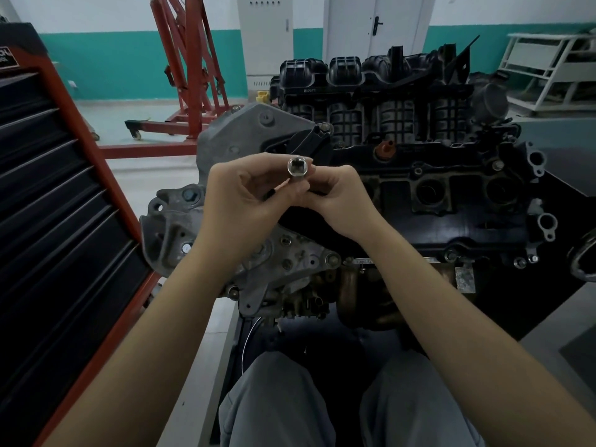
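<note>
Above the dark engine block [435,195], left hand [245,201] and right hand [338,198] together pinching a short shiny chrome socket [297,167], square drive opening facing up, red tool cabinet [64,195] at left

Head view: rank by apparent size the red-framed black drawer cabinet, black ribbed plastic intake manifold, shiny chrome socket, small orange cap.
1. Red-framed black drawer cabinet, inflated by nearness.
2. Black ribbed plastic intake manifold.
3. Shiny chrome socket and small orange cap: look alike, unranked.
</note>
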`<state>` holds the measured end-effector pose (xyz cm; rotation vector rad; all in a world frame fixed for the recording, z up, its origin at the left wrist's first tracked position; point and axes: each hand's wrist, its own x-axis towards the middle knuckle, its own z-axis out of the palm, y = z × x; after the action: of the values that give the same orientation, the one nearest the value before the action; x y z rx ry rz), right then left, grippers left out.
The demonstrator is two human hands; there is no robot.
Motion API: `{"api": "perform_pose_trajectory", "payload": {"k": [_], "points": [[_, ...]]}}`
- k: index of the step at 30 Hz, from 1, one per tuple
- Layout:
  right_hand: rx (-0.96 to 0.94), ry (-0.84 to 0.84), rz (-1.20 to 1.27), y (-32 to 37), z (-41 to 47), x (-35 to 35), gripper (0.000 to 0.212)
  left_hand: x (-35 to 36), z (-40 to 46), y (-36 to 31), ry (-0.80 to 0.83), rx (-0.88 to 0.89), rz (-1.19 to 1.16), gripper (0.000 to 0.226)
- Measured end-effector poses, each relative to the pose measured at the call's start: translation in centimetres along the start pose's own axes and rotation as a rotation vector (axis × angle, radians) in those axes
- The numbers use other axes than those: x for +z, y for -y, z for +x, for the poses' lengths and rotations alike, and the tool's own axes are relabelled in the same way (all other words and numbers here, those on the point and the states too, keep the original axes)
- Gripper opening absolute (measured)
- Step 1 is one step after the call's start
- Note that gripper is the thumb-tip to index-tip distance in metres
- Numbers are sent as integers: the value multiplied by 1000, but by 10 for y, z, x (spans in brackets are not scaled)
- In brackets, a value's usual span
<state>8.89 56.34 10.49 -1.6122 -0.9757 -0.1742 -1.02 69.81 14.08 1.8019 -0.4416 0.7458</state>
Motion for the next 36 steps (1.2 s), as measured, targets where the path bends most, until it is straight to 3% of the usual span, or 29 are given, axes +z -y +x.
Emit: {"api": "perform_pose_trajectory", "payload": {"k": [5,12,17,23,29,33,36], "points": [[-13,-4,-3,0,0,0,18,3,-2,2,-78,51,106,29],[-22,36,23,3,-1,1,26,1,0,4,40,39,19,31],[-35,-31,-25,1,-1,1,15,5,-3,4,-112,92,199,28],[-44,37,7,3,-1,1,22,6,-3,5,-63,18,-5,35],[-20,-27,-35,-2,-1,1,15,10,-3,3,-135,59,93,29],[-56,76,28,3,-2,2,25,8,-2,3,-56,35,-21,36],[-16,34,-7,0,-1,3,24,6,-2,2,17,38,-2,36]]}}
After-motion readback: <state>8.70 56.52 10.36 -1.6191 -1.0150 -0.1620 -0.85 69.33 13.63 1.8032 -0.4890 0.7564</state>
